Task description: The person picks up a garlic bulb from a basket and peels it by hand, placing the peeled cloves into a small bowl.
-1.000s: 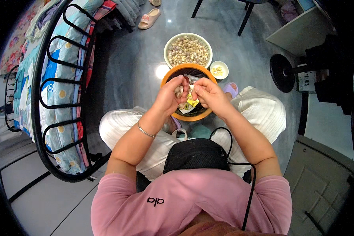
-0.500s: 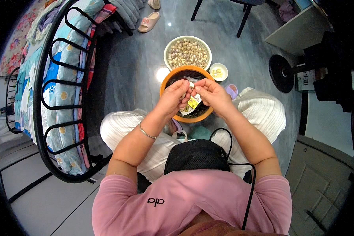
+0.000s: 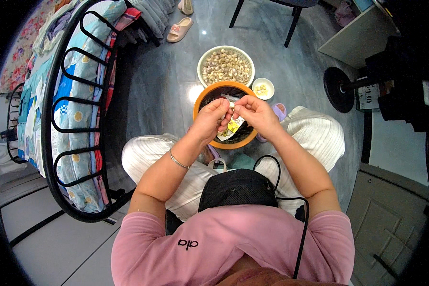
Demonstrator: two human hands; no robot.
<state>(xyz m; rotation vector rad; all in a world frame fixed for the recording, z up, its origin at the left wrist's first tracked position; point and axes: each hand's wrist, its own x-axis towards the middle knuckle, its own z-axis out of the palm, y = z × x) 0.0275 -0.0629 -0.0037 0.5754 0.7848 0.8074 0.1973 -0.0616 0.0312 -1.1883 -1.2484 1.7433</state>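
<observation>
Above an orange bucket (image 3: 243,142) lined with a dark bag, my left hand (image 3: 211,119) pinches a small pale garlic clove (image 3: 231,105). The fingertips of my right hand (image 3: 255,114) are closed against the same clove from the other side. Beneath my hands, a white and yellow wrapper and some scraps show inside the bucket. Just beyond it stands a pale round basin (image 3: 226,47) full of unpeeled garlic cloves (image 3: 227,67). A small white bowl (image 3: 272,90) to its right holds several peeled, yellowish cloves (image 3: 260,89).
A black metal bed frame (image 3: 47,114) with bedding runs along the left. A slipper (image 3: 179,29) and a dark chair (image 3: 293,24) are at the far side. On the right are a round black stand base (image 3: 339,89) and a grey cabinet door (image 3: 391,219).
Both hands stay over the bucket, with the fingers shifting slightly around the clove. My right fingertips are drawn a little closer together. The view has moved slightly.
</observation>
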